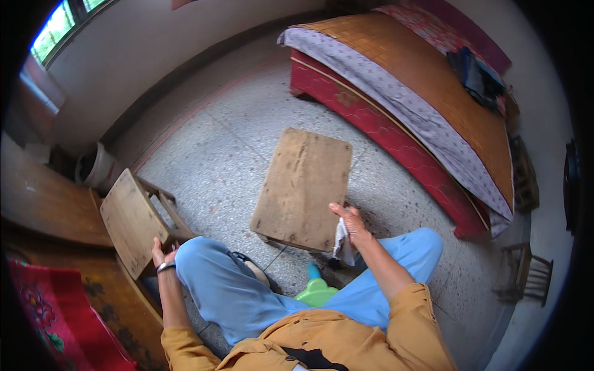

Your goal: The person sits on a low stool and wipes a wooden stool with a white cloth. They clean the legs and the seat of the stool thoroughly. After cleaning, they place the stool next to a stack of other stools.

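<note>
In front of my knees stands a low wooden stool [303, 185] with a worn rectangular top. At its near right corner is my right hand [354, 227], closed around a crumpled white cloth [341, 240], the thumb by the stool's edge. To my left a second wooden stool [131, 216] is tilted, its top facing left and its legs and crossbars toward the middle. My left hand [163, 255], a band on its wrist, grips the near edge of that tilted stool beside my left knee. Some of its fingers are hidden.
A bed [396, 80] with a red side panel fills the back right. A pale bucket [98, 168] and wooden furniture [49, 191] with a red cloth [59, 309] line the left. A small wooden chair [526, 273] stands right; a green plastic seat [317, 293] shows between my legs.
</note>
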A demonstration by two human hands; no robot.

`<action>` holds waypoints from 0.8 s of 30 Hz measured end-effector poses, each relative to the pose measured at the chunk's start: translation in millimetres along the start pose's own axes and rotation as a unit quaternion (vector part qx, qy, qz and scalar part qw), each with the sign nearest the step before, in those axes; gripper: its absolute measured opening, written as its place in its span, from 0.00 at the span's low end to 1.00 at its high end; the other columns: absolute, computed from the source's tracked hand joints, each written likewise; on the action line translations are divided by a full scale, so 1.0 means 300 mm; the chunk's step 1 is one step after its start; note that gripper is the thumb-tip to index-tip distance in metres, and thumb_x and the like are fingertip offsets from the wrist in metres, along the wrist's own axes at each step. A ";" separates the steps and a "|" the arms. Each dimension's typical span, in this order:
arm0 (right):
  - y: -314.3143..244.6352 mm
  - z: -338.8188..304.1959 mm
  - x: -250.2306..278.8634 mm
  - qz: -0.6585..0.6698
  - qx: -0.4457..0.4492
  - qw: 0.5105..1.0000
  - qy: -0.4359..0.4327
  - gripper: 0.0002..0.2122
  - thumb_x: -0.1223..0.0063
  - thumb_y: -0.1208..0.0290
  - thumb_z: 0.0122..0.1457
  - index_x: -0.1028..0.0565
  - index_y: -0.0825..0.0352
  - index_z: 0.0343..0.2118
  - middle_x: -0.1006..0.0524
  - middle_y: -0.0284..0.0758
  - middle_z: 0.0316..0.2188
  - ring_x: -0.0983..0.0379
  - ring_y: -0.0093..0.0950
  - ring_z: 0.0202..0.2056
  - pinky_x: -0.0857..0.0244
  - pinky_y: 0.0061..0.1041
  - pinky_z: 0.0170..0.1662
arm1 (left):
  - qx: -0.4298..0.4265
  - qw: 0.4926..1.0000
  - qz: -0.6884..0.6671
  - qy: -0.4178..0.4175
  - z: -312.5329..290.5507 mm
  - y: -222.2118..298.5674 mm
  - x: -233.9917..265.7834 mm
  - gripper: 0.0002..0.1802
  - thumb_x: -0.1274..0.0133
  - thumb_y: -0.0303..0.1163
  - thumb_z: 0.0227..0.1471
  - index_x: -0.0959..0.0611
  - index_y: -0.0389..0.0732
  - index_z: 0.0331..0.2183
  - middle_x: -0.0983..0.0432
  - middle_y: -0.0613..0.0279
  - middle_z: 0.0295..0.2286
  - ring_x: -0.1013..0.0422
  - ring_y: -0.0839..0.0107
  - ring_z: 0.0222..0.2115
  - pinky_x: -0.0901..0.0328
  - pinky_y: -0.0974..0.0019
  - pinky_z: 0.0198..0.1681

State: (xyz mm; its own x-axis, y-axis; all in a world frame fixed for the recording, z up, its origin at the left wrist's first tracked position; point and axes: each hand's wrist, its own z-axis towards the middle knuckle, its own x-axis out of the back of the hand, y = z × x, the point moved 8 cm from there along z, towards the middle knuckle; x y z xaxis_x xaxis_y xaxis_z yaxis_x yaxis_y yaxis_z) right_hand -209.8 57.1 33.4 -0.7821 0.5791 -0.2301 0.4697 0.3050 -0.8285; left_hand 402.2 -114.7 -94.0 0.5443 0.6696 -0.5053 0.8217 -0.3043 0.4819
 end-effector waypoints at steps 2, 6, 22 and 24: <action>0.035 -0.008 0.043 0.032 0.005 0.999 -0.014 0.24 0.34 0.63 0.48 0.29 0.69 0.46 0.24 0.32 0.37 0.29 0.24 0.40 0.35 0.27 0.45 | 0.038 0.995 0.041 -0.077 -0.005 -0.096 -0.002 0.20 0.50 0.46 0.56 0.22 0.39 0.42 0.24 0.52 0.41 0.29 0.53 0.41 0.35 0.45 0.46; -0.017 -0.035 0.041 -0.087 0.057 0.994 0.019 0.27 0.38 0.52 0.50 0.28 0.73 0.42 0.24 0.38 0.35 0.29 0.27 0.38 0.34 0.30 0.44 | 0.020 0.995 0.077 -0.063 -0.191 -0.172 -0.037 0.26 0.50 0.49 0.56 0.23 0.35 0.44 0.24 0.50 0.41 0.28 0.53 0.41 0.34 0.48 0.48; -1.404 -0.158 0.779 -0.083 0.319 0.858 0.393 0.44 0.45 0.40 0.49 0.51 0.61 0.61 0.39 0.46 0.54 0.36 0.43 0.50 0.32 0.46 0.40 | 0.100 0.897 0.103 -0.418 -0.599 -0.302 -0.321 0.16 0.58 0.29 0.58 0.26 0.34 0.47 0.23 0.59 0.37 0.26 0.71 0.36 0.30 0.69 0.42; -1.325 -0.073 0.714 -0.176 0.295 0.887 0.310 0.43 0.44 0.41 0.48 0.50 0.60 0.61 0.38 0.42 0.54 0.36 0.39 0.49 0.30 0.42 0.37 | -0.113 0.927 0.259 -0.245 -0.605 -0.225 -0.302 0.19 0.57 0.26 0.58 0.29 0.34 0.51 0.26 0.59 0.41 0.28 0.72 0.38 0.31 0.69 0.43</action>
State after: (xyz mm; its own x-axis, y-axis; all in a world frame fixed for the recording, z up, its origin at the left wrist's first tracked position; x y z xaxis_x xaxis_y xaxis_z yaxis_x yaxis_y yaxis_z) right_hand -555.1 76.4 324.7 -0.3766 0.8865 0.2689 -0.1981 0.2065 -0.9582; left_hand 266.9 -32.0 49.1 0.9132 0.0676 -0.4018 0.4019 -0.3115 0.8611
